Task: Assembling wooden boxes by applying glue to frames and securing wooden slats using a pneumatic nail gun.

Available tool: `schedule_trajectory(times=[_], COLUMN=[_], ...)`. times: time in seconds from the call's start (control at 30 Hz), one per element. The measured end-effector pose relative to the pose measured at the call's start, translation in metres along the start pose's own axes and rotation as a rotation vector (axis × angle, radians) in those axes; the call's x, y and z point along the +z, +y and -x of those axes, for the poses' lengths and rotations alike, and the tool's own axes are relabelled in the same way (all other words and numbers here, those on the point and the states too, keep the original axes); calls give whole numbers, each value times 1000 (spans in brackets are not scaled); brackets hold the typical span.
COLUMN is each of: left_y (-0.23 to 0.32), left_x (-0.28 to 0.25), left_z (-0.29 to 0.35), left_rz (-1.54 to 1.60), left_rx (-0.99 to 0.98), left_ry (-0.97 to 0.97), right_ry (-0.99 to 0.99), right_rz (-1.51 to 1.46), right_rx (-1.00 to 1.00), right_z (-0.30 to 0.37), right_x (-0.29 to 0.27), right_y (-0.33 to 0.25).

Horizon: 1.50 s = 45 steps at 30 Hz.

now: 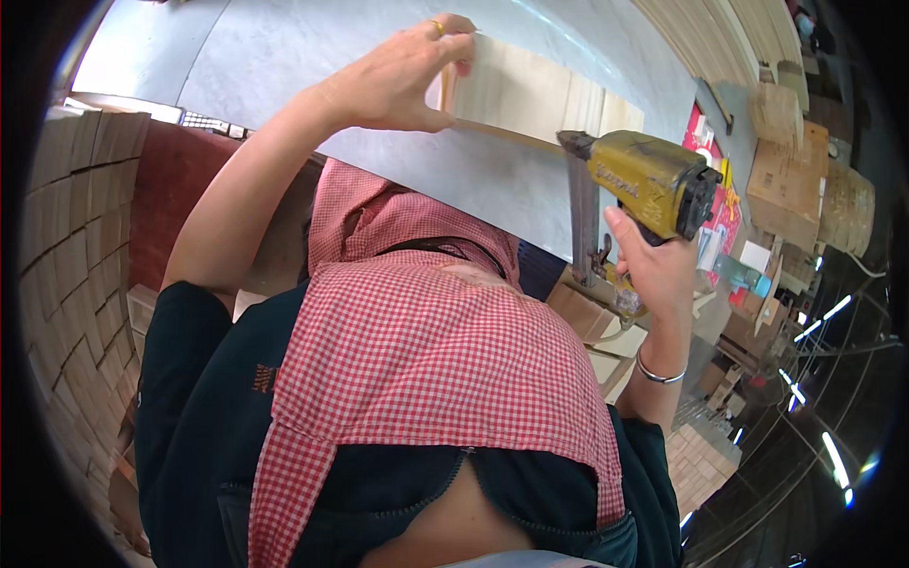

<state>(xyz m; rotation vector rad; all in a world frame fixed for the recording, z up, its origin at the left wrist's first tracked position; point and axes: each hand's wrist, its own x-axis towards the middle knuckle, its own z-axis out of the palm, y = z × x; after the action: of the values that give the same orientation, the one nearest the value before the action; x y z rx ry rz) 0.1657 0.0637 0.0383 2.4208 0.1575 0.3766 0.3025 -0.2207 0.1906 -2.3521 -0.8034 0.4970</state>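
A pale, flat, box-like wooden piece [530,85] lies on the grey marbled tabletop [398,156]. My left hand [417,76], with a gold ring, grips its left end, thumb at the near edge and fingers curled over the far side. In my right hand [658,265] is a worn yellow nail gun [644,180], fingers wrapped around its handle. The gun's dark nose is close to the near right part of the wood; I cannot tell whether they touch. What lies under the left palm is hidden.
Stacked wooden pieces [76,218] form a wall at the left. Long pale boards [682,38] lie at the far right, near cardboard boxes [786,185]. A bottle [743,275] stands right of the gun. My red checked apron [445,360] hangs close to the table edge.
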Motion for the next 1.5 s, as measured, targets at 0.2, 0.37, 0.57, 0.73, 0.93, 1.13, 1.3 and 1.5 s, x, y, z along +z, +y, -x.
schedule_trajectory(times=[0.2,0.37,0.57,0.73,0.93,1.13,1.3,1.5], left_y=[-8,-9,-8,-12,-8,39,82,47], left_x=[9,16,15,18,18,24,34,30], left_z=[6,6,6,5,22,110,106,84], left_rz=[44,90,82,93,18,-182,166,251], left_rx=[29,102,2,32,-50,-419,-561,-426], left_ry=[70,217,109,119,199,395,282,482], right_ry=[-169,-225,-215,-204,-195,-109,-93,-70], right_rz=[55,-50,20,92,84,-62,-67,-106], right_rx=[-117,-106,-97,-124,-69,-81,-2,28], right_z=[-3,-8,-9,-8,-4,8,6,13], right_x=[32,47,54,57,55,41,29,21], right_y=[-34,-42,-46,-47,-57,-34,-11,6])
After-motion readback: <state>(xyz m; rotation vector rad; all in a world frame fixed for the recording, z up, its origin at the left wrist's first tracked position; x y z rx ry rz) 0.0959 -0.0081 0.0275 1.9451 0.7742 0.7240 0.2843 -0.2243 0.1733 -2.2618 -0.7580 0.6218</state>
